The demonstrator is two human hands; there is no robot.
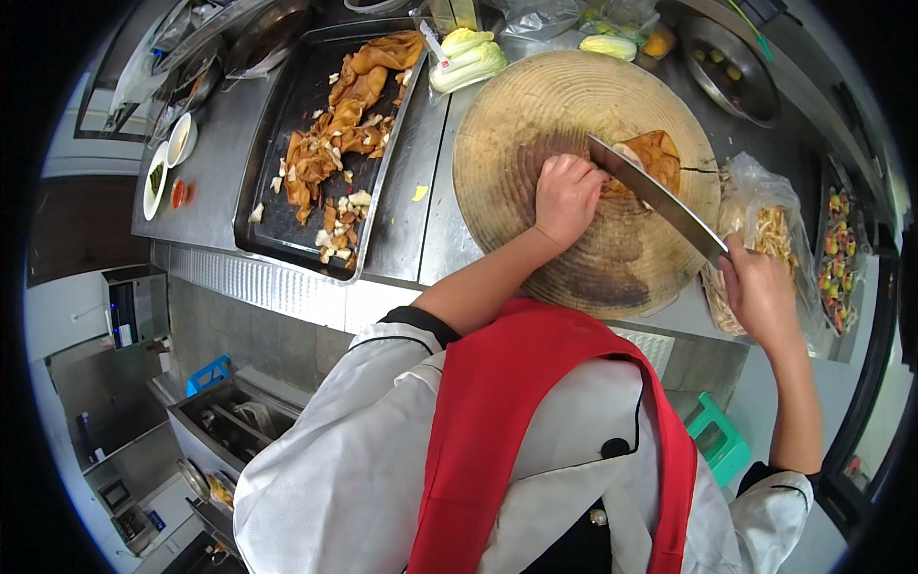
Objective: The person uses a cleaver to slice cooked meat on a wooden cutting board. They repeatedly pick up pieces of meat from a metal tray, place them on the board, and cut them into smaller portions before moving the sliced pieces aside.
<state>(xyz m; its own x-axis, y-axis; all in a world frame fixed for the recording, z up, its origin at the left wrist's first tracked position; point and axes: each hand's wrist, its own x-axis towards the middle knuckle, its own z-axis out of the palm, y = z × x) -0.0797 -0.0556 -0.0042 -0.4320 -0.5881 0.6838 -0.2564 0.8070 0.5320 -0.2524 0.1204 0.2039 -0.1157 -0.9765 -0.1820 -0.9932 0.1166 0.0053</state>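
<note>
A round wooden chopping block [574, 93] lies before me, dark and wet-looking near its middle. On it is a glossy brown piece of what looks like braised meat or skin [658, 154]. My right hand [764, 287] grips the handle of a wide-bladed kitchen knife [663, 197]. Its blade slants from lower right to upper left across the brown piece and hides part of it. My left hand [568, 199], fingers curled, presses on the brown piece's left end, close beside the blade. The fingertips and what lies beneath them are partly hidden.
Left of the block, a black tray [269, 208] holds more brown pieces and pale chunks. Napa cabbage [470, 64] sits behind it. Plastic-bagged pale strips [771, 233] lie right of the block; a metal bowl [728, 72] stands beyond. Small dishes [181, 140] are at far left.
</note>
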